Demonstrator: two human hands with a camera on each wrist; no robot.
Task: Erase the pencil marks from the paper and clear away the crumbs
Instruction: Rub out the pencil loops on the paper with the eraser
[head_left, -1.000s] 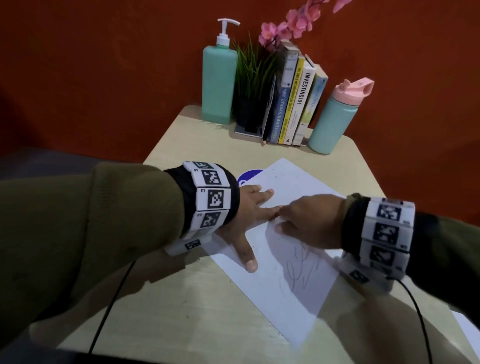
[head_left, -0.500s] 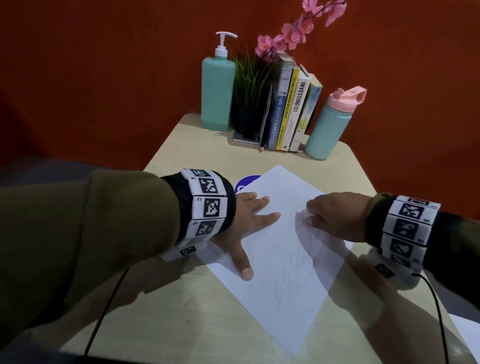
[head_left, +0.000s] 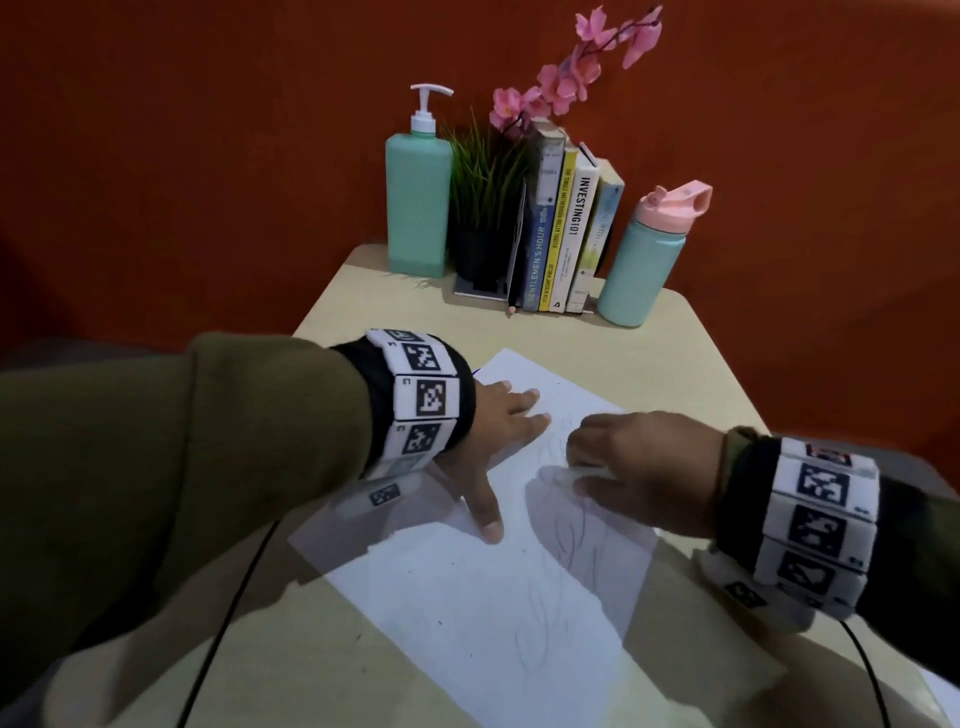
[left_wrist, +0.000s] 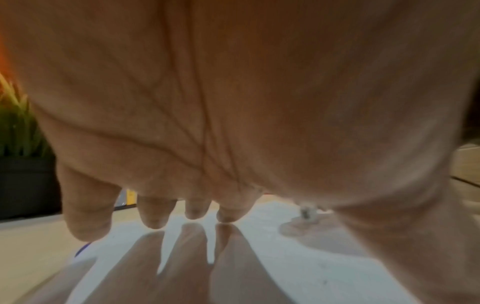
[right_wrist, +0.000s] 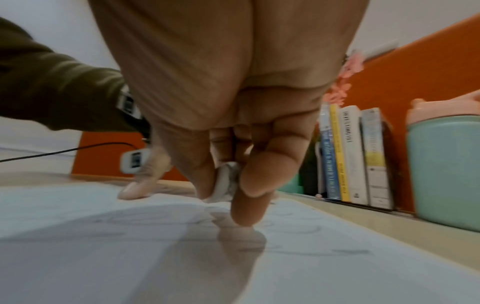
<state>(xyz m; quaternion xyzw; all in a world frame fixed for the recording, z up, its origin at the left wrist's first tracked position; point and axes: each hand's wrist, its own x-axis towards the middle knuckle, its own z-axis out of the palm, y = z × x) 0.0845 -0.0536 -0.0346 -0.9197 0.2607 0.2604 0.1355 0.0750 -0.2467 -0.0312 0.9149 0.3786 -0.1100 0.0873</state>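
A white sheet of paper (head_left: 467, 613) lies askew on the beige table (head_left: 675, 353), with faint pencil scribbles (head_left: 566, 540) near its middle and lower part. My left hand (head_left: 498, 431) lies flat on the paper's upper left with fingers spread and the thumb (head_left: 485, 514) pointing down the sheet. My right hand (head_left: 639, 467) pinches a small white eraser (right_wrist: 226, 183) between thumb and fingers and holds it down on the paper (right_wrist: 337, 267) over the scribbles. In the left wrist view, the left fingers (left_wrist: 155, 214) press the sheet (left_wrist: 298, 263), and the eraser (left_wrist: 307, 212) shows at the right.
Along the table's far edge stand a green pump bottle (head_left: 418, 202), a potted grass plant (head_left: 483, 208) with pink flowers, several books (head_left: 566, 234) and a teal flask with a pink lid (head_left: 644, 260). A pencil (head_left: 514, 270) leans by the books. Cables trail from both wrists.
My right hand with the eraser has rubbed to and fro: it moved right off the left hand's fingertips, then back left and down over the scribbles. The left hand stayed pressing the paper.
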